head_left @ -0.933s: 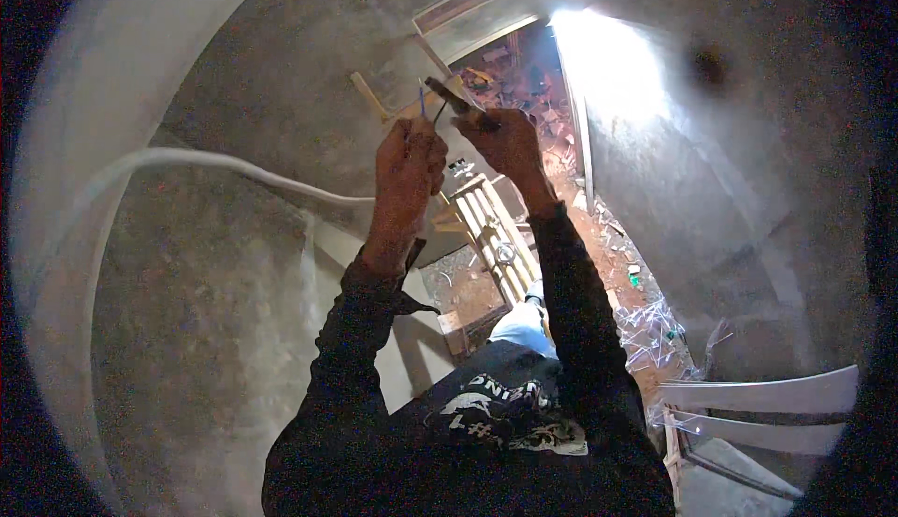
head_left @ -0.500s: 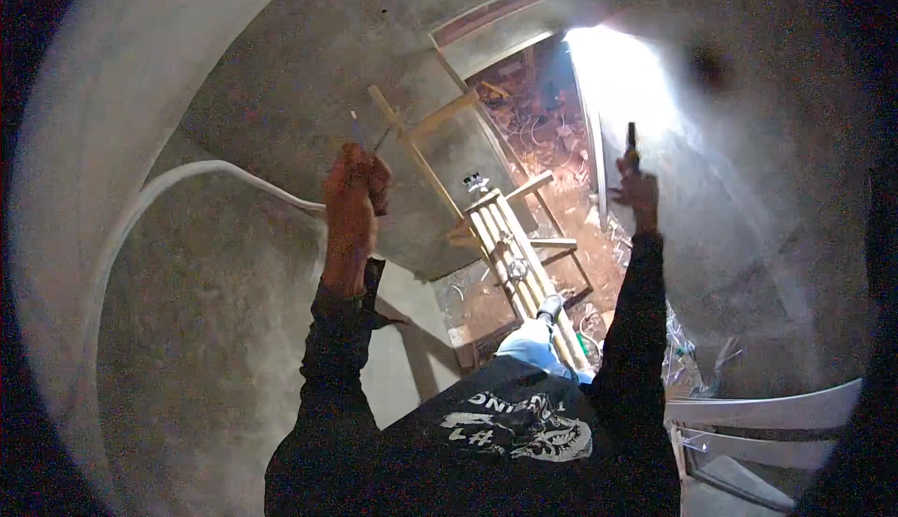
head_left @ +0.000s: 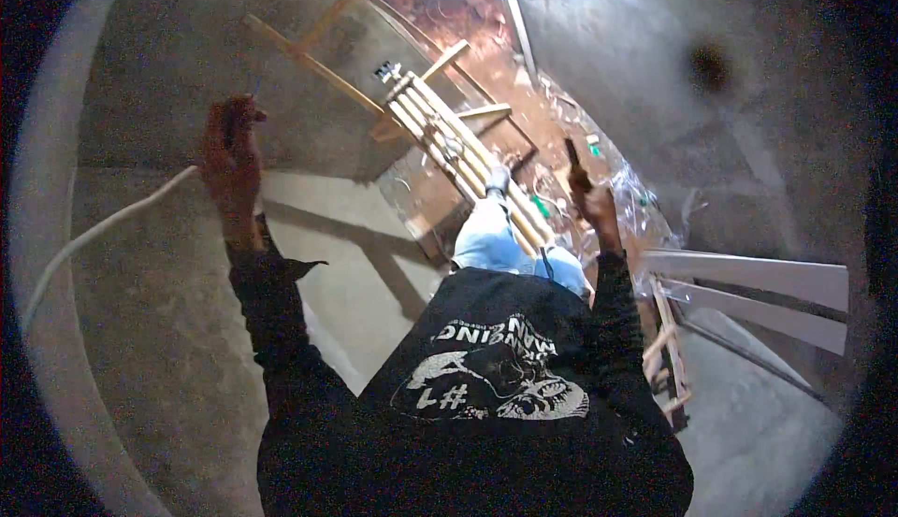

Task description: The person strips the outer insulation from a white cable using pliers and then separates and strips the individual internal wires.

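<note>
My left hand (head_left: 232,148) is raised at the left, its fingers curled in a closed grip. A faint thin strand shows above the fingertips, but what the hand holds is too blurred to make out. A white flexible tube (head_left: 126,210) runs up from the left and meets the outline of my left wrist; I cannot tell whether it touches. My right hand (head_left: 600,210) is closed round a slim dark hand tool (head_left: 574,160), which points upward and slightly left. Its exact kind is unclear.
Below me is a narrow platform of wooden poles (head_left: 440,134), with my foot on it and a wooden frame (head_left: 318,64) beyond. Rubble and clear plastic (head_left: 636,194) lie on the reddish floor. White boards (head_left: 758,283) lean at the right. Grey plastered walls (head_left: 140,321) surround me.
My view has swung, so the platform and wooden frame appear farther up and left. Both hands sit lower and more to the left in the picture. The right hand still grips the dark tool.
</note>
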Motion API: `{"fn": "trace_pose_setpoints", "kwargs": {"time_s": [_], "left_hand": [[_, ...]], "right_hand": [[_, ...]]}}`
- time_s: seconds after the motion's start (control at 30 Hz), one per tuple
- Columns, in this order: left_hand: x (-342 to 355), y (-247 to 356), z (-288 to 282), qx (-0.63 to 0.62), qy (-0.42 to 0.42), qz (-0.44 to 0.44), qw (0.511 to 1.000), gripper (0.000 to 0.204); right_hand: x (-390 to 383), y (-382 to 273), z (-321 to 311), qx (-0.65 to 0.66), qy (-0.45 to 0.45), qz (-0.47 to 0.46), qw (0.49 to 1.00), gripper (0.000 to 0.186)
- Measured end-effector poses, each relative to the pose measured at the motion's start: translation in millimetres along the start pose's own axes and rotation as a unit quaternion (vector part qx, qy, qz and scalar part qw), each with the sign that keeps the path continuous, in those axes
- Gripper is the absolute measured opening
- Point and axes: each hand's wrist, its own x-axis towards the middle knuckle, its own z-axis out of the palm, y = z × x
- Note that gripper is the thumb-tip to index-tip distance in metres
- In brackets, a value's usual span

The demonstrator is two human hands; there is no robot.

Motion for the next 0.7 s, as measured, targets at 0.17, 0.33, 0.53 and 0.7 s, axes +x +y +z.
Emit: {"fn": "trace_pose_setpoints", "kwargs": {"time_s": [0.17,0.33,0.53,0.7], "left_hand": [[-16,-48,-18,0.194,-0.036,0.022,0.980,0.018],[-12,-69,-27,0.340,-0.027,0.058,0.938,0.016],[-12,-88,-34,0.372,-0.018,0.017,0.928,0.015],[-13,-124,-63,0.376,0.040,-0.034,0.925,0.019]], "right_hand": [[-98,129,-26,-0.111,0.087,0.239,0.961,0.057],[-188,291,-43,-0.208,0.168,0.256,0.929,0.061],[-177,263,-16,-0.239,0.145,0.335,0.900,0.065],[-88,201,44,-0.111,0.221,0.180,0.952,0.056]]}}
